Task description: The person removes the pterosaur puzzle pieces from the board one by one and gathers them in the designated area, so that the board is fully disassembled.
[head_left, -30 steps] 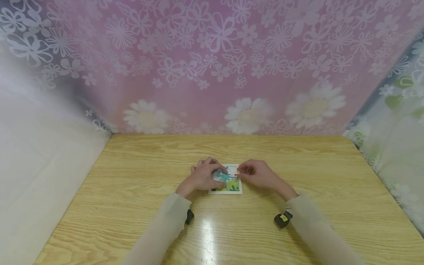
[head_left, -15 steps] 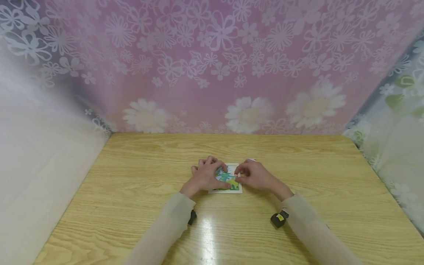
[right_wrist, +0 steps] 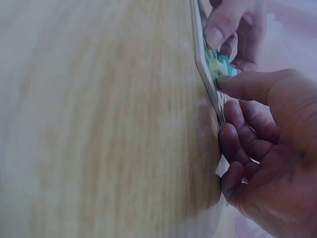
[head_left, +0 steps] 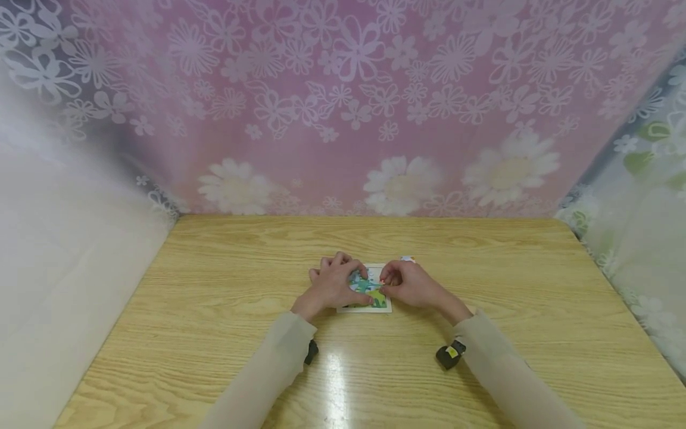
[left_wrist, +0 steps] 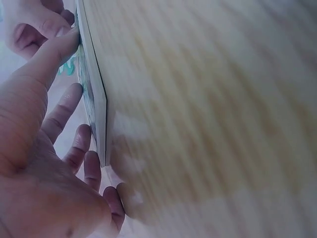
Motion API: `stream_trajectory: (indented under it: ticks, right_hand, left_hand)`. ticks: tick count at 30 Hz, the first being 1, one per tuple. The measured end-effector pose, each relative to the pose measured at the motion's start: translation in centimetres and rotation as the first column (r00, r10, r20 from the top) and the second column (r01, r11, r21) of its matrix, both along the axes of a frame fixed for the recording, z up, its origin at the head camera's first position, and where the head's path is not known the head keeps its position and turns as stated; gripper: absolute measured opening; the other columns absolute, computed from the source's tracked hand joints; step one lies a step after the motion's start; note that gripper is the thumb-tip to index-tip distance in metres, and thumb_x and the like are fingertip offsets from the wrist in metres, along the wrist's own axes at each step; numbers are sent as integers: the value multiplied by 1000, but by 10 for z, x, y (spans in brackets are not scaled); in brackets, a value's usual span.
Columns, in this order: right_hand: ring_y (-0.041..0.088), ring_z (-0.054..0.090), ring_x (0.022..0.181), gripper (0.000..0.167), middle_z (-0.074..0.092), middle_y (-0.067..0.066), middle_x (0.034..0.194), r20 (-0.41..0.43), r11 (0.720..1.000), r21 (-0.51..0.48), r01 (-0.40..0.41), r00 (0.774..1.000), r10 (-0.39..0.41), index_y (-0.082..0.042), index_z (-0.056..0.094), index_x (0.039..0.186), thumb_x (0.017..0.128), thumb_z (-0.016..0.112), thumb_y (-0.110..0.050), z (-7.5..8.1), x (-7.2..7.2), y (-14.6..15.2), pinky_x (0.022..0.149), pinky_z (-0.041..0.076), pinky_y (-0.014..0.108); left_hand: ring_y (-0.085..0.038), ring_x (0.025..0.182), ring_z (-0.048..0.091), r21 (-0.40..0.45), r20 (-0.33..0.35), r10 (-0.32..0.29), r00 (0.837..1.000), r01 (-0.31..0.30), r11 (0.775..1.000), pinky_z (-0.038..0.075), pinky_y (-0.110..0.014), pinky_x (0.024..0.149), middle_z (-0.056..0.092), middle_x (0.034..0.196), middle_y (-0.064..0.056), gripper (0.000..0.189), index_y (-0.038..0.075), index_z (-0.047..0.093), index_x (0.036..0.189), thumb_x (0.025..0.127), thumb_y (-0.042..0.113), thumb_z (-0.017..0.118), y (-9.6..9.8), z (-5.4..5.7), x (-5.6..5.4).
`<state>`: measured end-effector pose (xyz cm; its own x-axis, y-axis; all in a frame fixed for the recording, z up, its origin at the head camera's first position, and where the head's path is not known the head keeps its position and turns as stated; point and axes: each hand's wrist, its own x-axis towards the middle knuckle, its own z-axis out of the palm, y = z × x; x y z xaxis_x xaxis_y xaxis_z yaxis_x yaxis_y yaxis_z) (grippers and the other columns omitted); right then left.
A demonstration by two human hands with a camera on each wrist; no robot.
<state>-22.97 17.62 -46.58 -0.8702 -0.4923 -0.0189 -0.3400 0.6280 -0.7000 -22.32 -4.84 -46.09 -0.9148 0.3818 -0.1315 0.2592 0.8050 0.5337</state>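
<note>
A small square picture puzzle board (head_left: 356,310) with a white rim and a teal dinosaur scene lies flat on the table. My left hand (head_left: 333,285) rests on its left part, thumb near the lower edge and fingers spread along the far side. From the right, my right hand (head_left: 414,286) pinches a small puzzle piece (head_left: 383,282) with a bit of red on it, at the board's right edge. In the right wrist view, the right thumb (right_wrist: 245,87) presses close over the board's green and teal picture. Much of the piece is hidden by the fingers.
Just behind the right hand lies another small printed piece (head_left: 408,259). The wooden table (head_left: 214,333) ends at a pink flowered curtain (head_left: 321,119) at the back, with pale cloth at both sides. Black wrist cameras sit on both wrists.
The right hand has moved slightly left, bringing the puzzle piece over the board's right edge, and the piece behind it has come into view. The left hand has shifted slightly right.
</note>
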Motion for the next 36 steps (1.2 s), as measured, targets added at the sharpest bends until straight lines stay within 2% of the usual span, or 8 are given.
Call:
stream_trajectory:
  ticks: [9,15,23,30,36]
  right_hand:
    - [11,60,78,6,69,2,86,-3,997,-60,39,999,-40,-8,68,97,92,71,-9,2,5,0,71,48,23]
    - [11,62,77,4,70,2,84,50,995,-57,77,996,-74,-8,71,95,94,70,-12,1,2,-2,72,49,26]
    - [13,62,78,9,71,3,86,118,989,-19,148,982,-145,-9,73,96,95,70,-17,6,0,-4,74,49,31]
    - [13,65,82,11,73,5,92,142,985,-85,152,980,-139,-9,73,100,97,70,-19,6,0,5,78,51,30]
    - [19,65,84,15,72,10,98,200,968,-152,198,966,-166,-8,71,106,98,69,-21,10,2,23,73,53,31]
  left_hand:
    - [-38,127,36,-3,9,7,1000,-7,1000,24,-52,86,45,138,0,38,36,63,105,80,56,83,1,1,1]
    - [-37,127,34,8,27,32,999,-32,999,23,-53,88,45,135,1,38,34,63,104,79,53,85,3,6,4]
    - [-38,124,36,-16,17,39,999,-38,999,23,-53,87,46,134,1,40,33,62,105,79,53,85,7,10,6]
    - [-38,126,36,-19,5,-6,1000,6,1000,24,-54,88,45,138,1,41,35,63,108,80,57,82,3,7,3]
    - [-37,129,37,8,1,-66,998,66,998,24,-58,94,46,142,-1,40,35,66,117,85,53,80,-5,5,4]
